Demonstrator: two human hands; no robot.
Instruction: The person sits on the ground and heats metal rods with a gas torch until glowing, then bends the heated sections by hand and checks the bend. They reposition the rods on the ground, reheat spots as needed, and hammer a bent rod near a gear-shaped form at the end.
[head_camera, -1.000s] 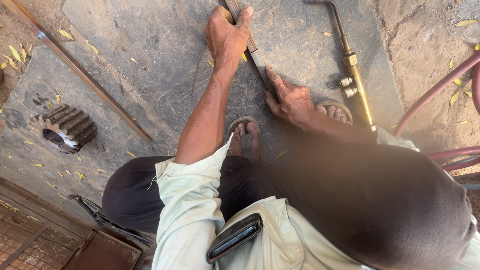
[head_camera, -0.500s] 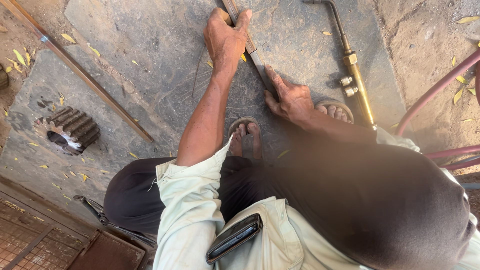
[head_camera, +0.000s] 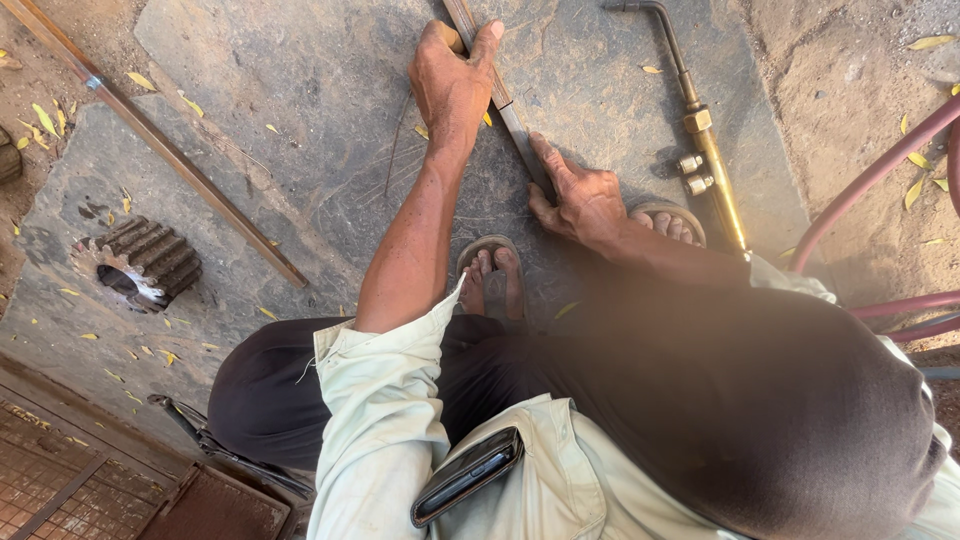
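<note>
view slid right: gear (head_camera: 140, 265) nearer left edge | hands: right (head_camera: 578, 198) crept slightly along bar (head_camera: 505, 100)

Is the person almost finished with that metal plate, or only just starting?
Probably early on. Faint scratch lines already show on the plate. Right now the left hand and right hand press a straight metal strip flat on it. The brass torch lies untouched beside them, and no cut shows yet.
</note>
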